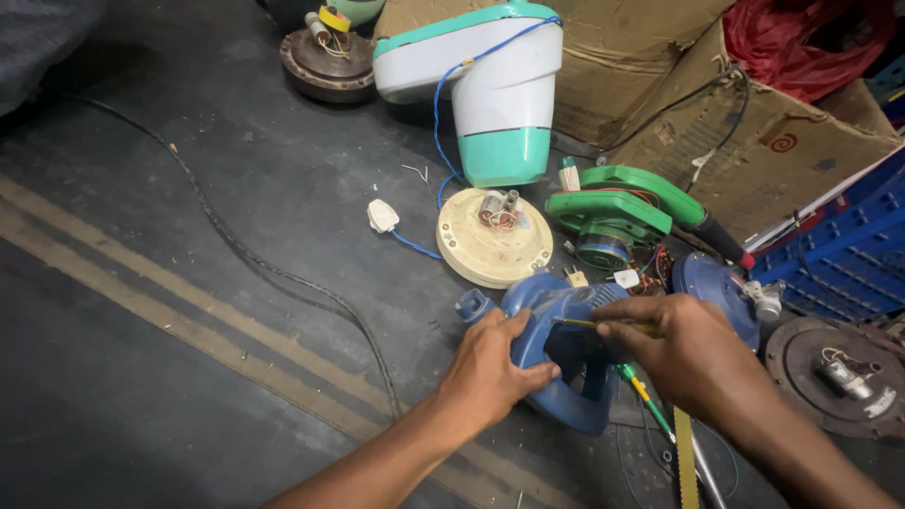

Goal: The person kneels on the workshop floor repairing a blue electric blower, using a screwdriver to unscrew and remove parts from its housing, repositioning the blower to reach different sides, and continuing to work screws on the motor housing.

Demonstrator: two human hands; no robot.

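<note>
Blue housing (566, 358) clasped by left hand (490, 372)'s grip; right hand (693, 358) pinches screwdriver (603, 326)

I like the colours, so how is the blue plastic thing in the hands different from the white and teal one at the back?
The blue plastic housing lies on its side on the floor, gripped by the left hand while the right hand pokes a thin tool into it; the white and teal plastic housing stands untouched. The blue one looks smaller. A blue wire trails from the white one. Both are rounded plastic shells.
</note>
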